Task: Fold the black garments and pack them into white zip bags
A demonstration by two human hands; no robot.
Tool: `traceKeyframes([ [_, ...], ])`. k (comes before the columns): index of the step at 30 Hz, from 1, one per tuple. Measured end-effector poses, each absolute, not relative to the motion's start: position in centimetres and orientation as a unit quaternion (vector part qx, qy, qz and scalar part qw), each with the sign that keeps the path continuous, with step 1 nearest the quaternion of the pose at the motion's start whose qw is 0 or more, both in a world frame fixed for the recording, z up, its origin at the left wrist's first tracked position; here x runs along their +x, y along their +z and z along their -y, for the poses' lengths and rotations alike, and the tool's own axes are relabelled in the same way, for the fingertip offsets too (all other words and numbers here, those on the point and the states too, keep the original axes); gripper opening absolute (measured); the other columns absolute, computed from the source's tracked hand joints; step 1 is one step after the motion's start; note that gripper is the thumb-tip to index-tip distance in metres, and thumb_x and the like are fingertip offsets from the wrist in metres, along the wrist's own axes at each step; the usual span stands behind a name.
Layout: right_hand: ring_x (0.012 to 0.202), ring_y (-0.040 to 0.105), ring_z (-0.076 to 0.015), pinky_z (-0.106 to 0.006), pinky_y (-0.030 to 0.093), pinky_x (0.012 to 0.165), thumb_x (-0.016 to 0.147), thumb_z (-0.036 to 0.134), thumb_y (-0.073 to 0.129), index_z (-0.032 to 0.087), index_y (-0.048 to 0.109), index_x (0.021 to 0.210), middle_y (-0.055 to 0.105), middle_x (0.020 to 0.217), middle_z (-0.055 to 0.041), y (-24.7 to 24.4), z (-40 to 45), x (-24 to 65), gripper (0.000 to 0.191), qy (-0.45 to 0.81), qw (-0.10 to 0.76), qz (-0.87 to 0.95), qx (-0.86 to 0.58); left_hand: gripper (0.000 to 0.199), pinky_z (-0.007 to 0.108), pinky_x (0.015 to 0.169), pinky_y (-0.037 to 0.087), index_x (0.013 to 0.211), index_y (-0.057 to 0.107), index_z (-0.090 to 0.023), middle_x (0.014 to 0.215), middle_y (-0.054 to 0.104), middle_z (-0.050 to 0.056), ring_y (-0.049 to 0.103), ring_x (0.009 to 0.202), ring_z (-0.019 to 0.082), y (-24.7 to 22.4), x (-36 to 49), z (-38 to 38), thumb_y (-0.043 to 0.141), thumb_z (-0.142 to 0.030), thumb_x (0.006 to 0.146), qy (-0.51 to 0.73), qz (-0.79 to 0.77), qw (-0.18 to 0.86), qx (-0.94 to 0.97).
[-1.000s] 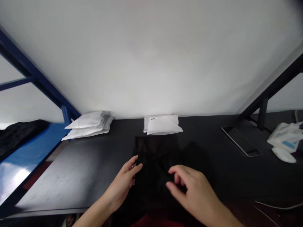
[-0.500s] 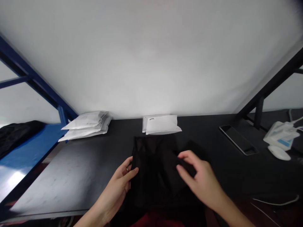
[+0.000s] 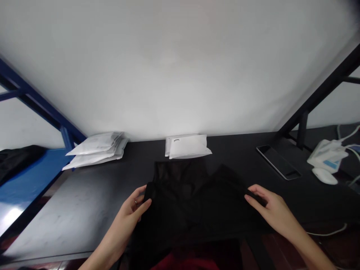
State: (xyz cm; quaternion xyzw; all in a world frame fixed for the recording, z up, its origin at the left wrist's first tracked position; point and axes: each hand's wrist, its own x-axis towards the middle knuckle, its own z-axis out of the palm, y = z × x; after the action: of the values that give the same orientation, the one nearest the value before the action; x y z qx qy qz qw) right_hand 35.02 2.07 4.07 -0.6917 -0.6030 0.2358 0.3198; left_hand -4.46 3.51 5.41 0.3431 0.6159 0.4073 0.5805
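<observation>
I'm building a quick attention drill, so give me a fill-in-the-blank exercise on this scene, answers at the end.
1. The left hand and right hand hold ____ cloth.
2. A ring shows on the ____ hand.
3. The white bags lie in ____ groups.
4. The phone lies toward the table's ____ end.

Missing words: black; left; two; right.

Far left, white packets (image 3: 94, 152) lie stacked; far centre, two more packets (image 3: 189, 147) overlap by the wall (image 3: 180, 71). Right, a phone (image 3: 278, 162) lies flat, then a mouse (image 3: 324, 176) beside a white object (image 3: 320, 154) with a blue patch. Dark cloth (image 3: 19, 159) rests on a blue table (image 3: 42, 168), left.
</observation>
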Motion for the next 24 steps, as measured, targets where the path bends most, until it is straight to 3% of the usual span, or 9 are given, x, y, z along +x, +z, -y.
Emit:
traceKeyframes([
  [4, 0.068, 0.069, -0.0260, -0.032, 0.051, 0.059, 0.081, 0.062, 0.060, 0.028, 0.071, 0.076, 0.075, 0.072, -0.0030, 4.8, -2.2, 34.7, 0.036, 0.226, 0.295, 0.622, -0.689, 0.078, 0.030, 0.072, 0.058, 0.118, 0.067, -0.021, 0.096, 0.078, 0.006, 0.075, 0.095, 0.031, 5.8, -4.5, -3.6, 0.092, -0.059, 0.054, 0.407, -0.646, 0.534, 0.364],
  [9, 0.075, 0.071, -0.0278, -0.035, 0.054, 0.067, 0.082, 0.057, 0.062, 0.028, 0.074, 0.079, 0.078, 0.083, -0.0047, 5.0, -2.3, 34.6, 0.031, 0.226, 0.296, 0.636, -0.676, 0.079, 0.031, 0.074, 0.058, 0.118, 0.066, -0.023, 0.095, 0.076, 0.005, 0.075, 0.095, 0.030, 5.7, -4.5, -3.6, 0.092, -0.062, 0.054, 0.407, -0.645, 0.532, 0.369],
  [18, 0.074, 0.070, -0.0274, -0.036, 0.053, 0.070, 0.077, 0.054, 0.065, 0.028, 0.071, 0.086, 0.076, 0.081, -0.0038, 5.5, -3.3, 34.1, 0.029, 0.232, 0.271, 0.647, -0.674, 0.065, 0.029, 0.078, 0.052, 0.104, 0.069, -0.023, 0.089, 0.074, 0.003, 0.071, 0.093, 0.027, 5.7, -4.4, -4.4, 0.092, -0.058, 0.055, 0.420, -0.646, 0.498, 0.397],
  [24, 0.063, 0.065, -0.0231, -0.032, 0.048, 0.061, 0.082, 0.050, 0.056, 0.027, 0.065, 0.076, 0.068, 0.067, 0.0001, 6.4, -4.2, 33.9, 0.025, 0.265, 0.237, 0.673, -0.649, 0.056, 0.029, 0.076, 0.051, 0.102, 0.069, -0.022, 0.089, 0.075, 0.004, 0.071, 0.092, 0.027, 6.2, -4.3, -5.3, 0.089, -0.053, 0.060, 0.414, -0.628, 0.515, 0.412],
])
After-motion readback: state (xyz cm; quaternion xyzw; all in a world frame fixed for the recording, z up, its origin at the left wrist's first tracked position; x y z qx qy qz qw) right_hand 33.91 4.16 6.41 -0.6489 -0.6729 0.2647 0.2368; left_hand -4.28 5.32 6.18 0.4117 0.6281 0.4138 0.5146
